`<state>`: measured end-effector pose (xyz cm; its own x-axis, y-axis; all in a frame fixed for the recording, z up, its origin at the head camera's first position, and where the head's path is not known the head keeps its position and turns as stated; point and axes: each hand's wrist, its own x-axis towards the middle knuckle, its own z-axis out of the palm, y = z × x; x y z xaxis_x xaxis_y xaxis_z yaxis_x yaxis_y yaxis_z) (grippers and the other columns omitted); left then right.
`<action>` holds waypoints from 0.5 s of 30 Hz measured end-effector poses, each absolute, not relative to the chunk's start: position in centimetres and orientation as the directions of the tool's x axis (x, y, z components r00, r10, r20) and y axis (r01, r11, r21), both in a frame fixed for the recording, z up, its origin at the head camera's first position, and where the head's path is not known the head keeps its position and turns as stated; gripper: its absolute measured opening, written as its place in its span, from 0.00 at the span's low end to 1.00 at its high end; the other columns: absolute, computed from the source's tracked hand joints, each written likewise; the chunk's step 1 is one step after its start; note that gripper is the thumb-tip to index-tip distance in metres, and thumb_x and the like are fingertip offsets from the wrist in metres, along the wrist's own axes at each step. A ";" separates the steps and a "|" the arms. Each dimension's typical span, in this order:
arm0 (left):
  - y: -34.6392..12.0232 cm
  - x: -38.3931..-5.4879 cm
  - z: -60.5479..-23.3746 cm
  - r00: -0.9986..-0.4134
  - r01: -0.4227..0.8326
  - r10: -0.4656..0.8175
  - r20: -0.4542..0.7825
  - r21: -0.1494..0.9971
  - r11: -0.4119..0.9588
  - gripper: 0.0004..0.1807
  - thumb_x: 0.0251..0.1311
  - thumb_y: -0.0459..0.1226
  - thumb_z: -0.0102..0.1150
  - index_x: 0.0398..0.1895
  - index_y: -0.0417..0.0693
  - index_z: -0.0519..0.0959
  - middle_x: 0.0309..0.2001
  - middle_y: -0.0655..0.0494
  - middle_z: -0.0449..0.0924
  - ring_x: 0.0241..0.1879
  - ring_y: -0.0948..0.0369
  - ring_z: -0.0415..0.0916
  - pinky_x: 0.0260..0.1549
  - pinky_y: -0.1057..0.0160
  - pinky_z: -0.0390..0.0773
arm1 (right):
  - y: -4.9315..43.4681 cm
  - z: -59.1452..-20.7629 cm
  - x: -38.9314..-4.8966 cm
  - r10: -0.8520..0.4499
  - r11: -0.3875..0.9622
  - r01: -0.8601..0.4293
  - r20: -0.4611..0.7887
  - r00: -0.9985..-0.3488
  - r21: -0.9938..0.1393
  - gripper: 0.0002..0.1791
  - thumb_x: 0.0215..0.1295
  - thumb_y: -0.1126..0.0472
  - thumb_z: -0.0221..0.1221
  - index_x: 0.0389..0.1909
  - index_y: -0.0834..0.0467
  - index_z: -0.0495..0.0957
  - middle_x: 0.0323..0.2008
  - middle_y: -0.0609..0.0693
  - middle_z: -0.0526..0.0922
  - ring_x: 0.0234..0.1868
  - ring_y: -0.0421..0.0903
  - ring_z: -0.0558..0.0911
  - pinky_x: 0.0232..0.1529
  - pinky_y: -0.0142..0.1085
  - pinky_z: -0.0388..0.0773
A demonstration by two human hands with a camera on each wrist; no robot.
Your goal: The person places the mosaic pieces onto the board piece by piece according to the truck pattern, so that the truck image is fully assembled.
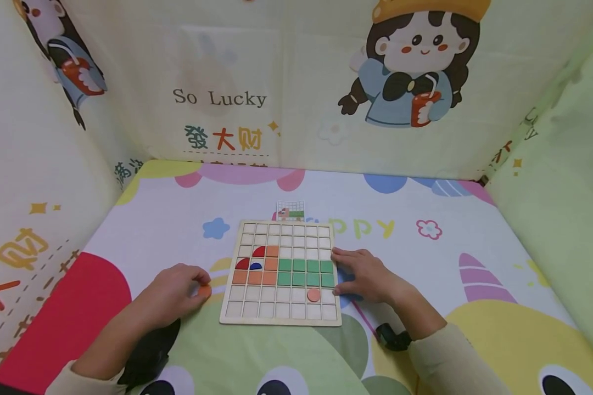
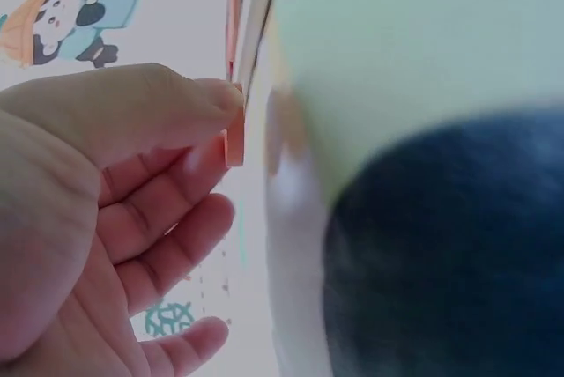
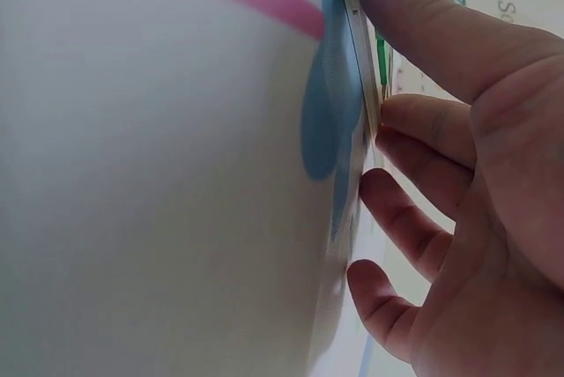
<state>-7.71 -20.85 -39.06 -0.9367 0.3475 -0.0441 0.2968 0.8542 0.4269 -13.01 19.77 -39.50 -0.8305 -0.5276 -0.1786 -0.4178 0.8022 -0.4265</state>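
Observation:
My left hand point(image 1: 175, 291) pinches a small flat orange piece point(image 1: 205, 291) between thumb and fingers, left of the board. In the left wrist view the orange piece point(image 2: 234, 135) shows edge-on. A wooden grid board point(image 1: 280, 322) lies in front of me. Green squares point(image 1: 298, 278) fill two rows at its right; orange squares point(image 1: 254, 277) form a corner at its left. Two red quarter rounds point(image 1: 259, 251) and a blue half round point(image 1: 255, 266) sit beside them. An orange disc point(image 1: 313, 295) lies lower right. My right hand point(image 1: 368, 277) rests with extended fingers at the board's right edge.
A small picture card point(image 1: 290, 210) with a coloured grid pattern stands just behind the board. The printed tablecloth point(image 1: 168, 208) covers the table, and patterned cloth walls point(image 1: 306, 82) rise at the back and both sides. A dark wrist device point(image 1: 392, 337) sits by my right sleeve.

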 end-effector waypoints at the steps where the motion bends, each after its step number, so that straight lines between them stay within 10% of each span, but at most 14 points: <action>1: -20.7 -7.8 -38.9 -0.939 0.287 0.340 -0.051 0.430 0.856 0.12 0.52 0.38 0.74 0.38 0.47 0.83 0.36 0.60 0.79 0.40 0.55 0.75 0.42 0.50 0.79 | 19.7 -39.5 -13.0 -0.526 0.803 -0.415 -0.181 -0.831 -0.428 0.43 0.59 0.46 0.70 0.71 0.61 0.68 0.73 0.56 0.64 0.66 0.64 0.66 0.58 0.59 0.65; 15: -18.4 -7.9 -38.1 -0.929 0.306 0.370 -0.013 0.536 0.787 0.10 0.55 0.35 0.72 0.40 0.47 0.83 0.40 0.58 0.79 0.46 0.53 0.74 0.47 0.49 0.78 | 19.7 -39.4 -13.0 -0.534 0.801 -0.427 -0.181 -0.826 -0.419 0.43 0.59 0.46 0.70 0.71 0.61 0.68 0.73 0.56 0.64 0.66 0.64 0.66 0.58 0.60 0.66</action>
